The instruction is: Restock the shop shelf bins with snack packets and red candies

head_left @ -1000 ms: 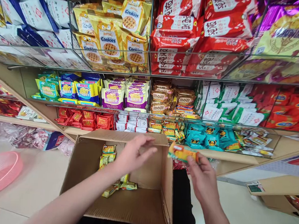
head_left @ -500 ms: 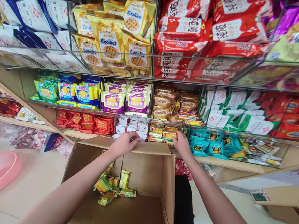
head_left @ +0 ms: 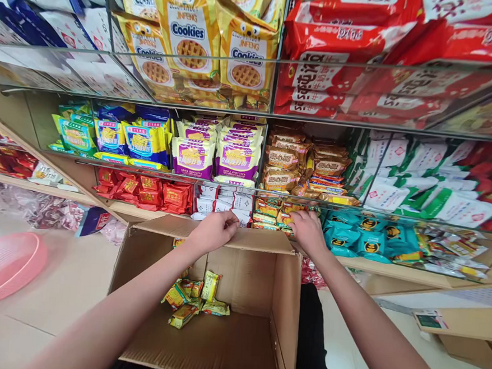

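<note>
An open cardboard box [head_left: 246,274] stands below the shelves with several small yellow snack packets [head_left: 191,301] lying in its bottom. My left hand [head_left: 214,231] rests on the box's far flap, fingers curled over the edge. My right hand [head_left: 306,229] reaches into the lowest shelf, fingers down among the yellow-orange snack packets [head_left: 269,211] there; whether it still grips one is hidden.
Glass-fronted shelves hold purple soda biscuit packs [head_left: 214,154], cookie bags [head_left: 189,34], red packs [head_left: 144,191], white packets [head_left: 222,199] and teal packets [head_left: 360,237]. A pink basket [head_left: 0,265] lies on the tiled floor at left. A low wooden shelf [head_left: 451,320] juts out at right.
My right hand carried a yellow-orange packet from above the box up to the lowest shelf. My left hand moved from mid-air onto the box's far flap. The view shifted closer.
</note>
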